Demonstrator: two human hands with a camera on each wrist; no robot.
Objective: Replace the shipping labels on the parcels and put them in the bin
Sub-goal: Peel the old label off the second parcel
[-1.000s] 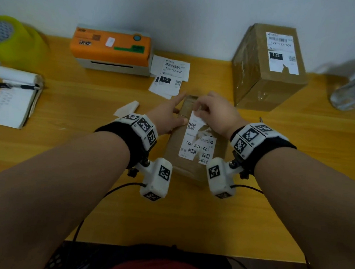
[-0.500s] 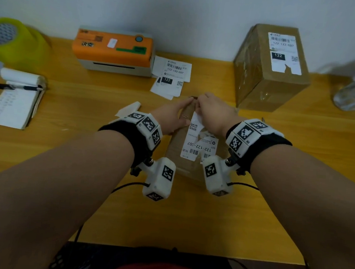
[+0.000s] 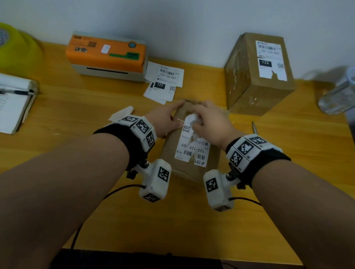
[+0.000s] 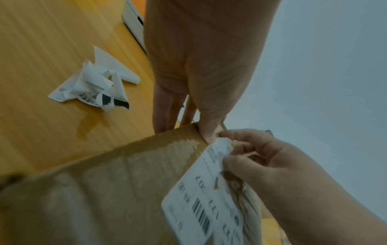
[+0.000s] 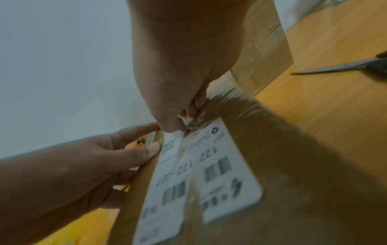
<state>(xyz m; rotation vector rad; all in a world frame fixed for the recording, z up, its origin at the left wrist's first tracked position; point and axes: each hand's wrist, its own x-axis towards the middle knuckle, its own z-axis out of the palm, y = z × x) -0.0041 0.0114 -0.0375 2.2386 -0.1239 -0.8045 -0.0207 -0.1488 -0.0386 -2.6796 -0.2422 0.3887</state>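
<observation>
Right hand pinches label; left hand steadies parcel

glossy taped cardboard parcel, paper label

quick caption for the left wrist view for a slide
Left hand steadies the parcel while the right hand pinches its torn shipping label.

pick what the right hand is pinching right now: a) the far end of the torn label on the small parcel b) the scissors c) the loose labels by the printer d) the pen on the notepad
a: the right hand pinches the crumpled far end of the label on the small parcel, while the left hand steadies the parcel's edge.
</observation>
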